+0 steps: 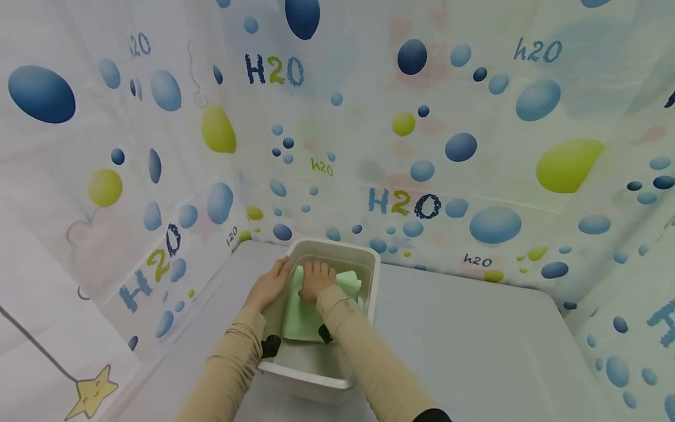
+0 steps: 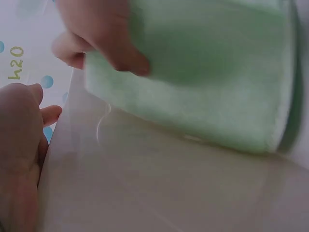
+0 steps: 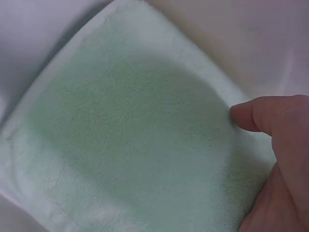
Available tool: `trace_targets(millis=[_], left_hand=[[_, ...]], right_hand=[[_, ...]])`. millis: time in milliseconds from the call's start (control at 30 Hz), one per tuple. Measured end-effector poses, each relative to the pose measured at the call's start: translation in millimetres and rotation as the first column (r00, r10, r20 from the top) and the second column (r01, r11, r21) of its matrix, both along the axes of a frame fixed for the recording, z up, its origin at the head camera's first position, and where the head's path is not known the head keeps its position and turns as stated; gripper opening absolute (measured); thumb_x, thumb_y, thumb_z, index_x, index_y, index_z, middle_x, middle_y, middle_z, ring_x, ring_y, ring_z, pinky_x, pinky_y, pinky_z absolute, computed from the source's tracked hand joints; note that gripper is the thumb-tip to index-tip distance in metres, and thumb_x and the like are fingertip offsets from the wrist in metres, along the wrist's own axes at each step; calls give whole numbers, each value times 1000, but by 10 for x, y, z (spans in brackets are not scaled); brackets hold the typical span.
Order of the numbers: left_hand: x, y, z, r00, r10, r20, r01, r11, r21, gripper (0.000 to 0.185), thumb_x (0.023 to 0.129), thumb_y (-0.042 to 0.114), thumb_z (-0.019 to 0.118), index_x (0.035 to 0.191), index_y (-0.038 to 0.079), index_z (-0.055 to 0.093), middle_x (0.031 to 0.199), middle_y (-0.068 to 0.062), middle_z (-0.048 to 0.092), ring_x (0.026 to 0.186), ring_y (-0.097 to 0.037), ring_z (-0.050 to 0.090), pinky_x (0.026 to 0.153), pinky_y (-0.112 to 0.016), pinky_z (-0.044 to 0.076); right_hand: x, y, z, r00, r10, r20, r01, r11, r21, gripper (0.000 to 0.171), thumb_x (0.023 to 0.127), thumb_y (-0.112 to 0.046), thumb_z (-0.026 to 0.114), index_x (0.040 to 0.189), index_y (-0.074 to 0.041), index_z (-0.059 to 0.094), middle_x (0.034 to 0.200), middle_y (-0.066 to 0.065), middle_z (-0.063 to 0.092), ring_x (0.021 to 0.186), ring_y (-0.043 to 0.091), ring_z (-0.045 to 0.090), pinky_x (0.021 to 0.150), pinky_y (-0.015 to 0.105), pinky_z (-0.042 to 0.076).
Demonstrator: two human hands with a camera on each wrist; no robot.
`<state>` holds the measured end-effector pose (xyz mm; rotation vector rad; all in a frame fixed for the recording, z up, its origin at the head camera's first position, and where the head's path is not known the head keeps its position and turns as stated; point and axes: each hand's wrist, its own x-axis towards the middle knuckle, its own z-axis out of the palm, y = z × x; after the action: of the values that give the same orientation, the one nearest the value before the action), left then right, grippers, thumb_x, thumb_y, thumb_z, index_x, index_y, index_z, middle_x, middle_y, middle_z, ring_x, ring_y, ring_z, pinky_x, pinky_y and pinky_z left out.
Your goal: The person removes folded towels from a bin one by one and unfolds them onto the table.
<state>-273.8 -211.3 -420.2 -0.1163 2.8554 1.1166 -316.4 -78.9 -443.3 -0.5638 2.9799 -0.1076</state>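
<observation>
A folded pale green towel (image 1: 302, 319) lies inside a white rectangular plastic basin (image 1: 306, 375). My right hand (image 1: 318, 281) is on the towel's far end, its thumb against the cloth and its fingers bent over the far edge. In the right wrist view the thumb (image 3: 260, 114) touches the towel's side edge, and the soft fuzzy cloth fills most of the picture. My left hand (image 1: 269, 286) holds the basin's left rim near the far corner. In the left wrist view that hand (image 2: 21, 130) shows beside the basin wall, with the towel's folded layers across from it.
The basin stands on a white-covered table (image 1: 464, 328), close to the back edge. Behind and to the left hangs a white curtain (image 1: 348, 135) printed with blue and green drops. Dark bands show near both wrists.
</observation>
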Motion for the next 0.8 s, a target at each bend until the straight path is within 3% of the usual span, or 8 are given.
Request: trace_targets(millis=[267,500,667,800], left_hand=[[-22,-22,0,1000,-10,19,9,1000,19,62,97,56,14,149,21,21,150,-19,30,130,-50,35,106,-59,30],[-85,-27,58,999,-30,18,30,999,12,67,97,57,10,150,17,18,151,-21,27,131,-51,32,107,-59,28],[-93,4,63,999,-49,-5,49,999,25,67,98,54,10,149,11,18,151,-23,26,134,-48,28,110,-57,24],[-65,30,56,996,-48,-71,51,998,36,64,100,47,14,148,6,20,149,-29,26,136,-48,25,111,-58,21]], right_hand=[[28,178,449,998,44,43,-42,998,-53,54,91,-40,53,134,-16,30,132,8,37,117,24,35,101,39,31],[-18,399,692,995,79,54,-71,988,-137,47,96,-28,43,139,-17,26,140,9,30,121,26,31,101,39,27],[-4,540,791,992,108,60,-91,967,-239,42,97,-20,39,137,-16,27,143,9,27,117,26,31,100,39,27],[31,630,835,989,139,53,-112,931,-347,40,97,-18,39,135,-14,27,141,11,29,116,27,32,99,41,28]])
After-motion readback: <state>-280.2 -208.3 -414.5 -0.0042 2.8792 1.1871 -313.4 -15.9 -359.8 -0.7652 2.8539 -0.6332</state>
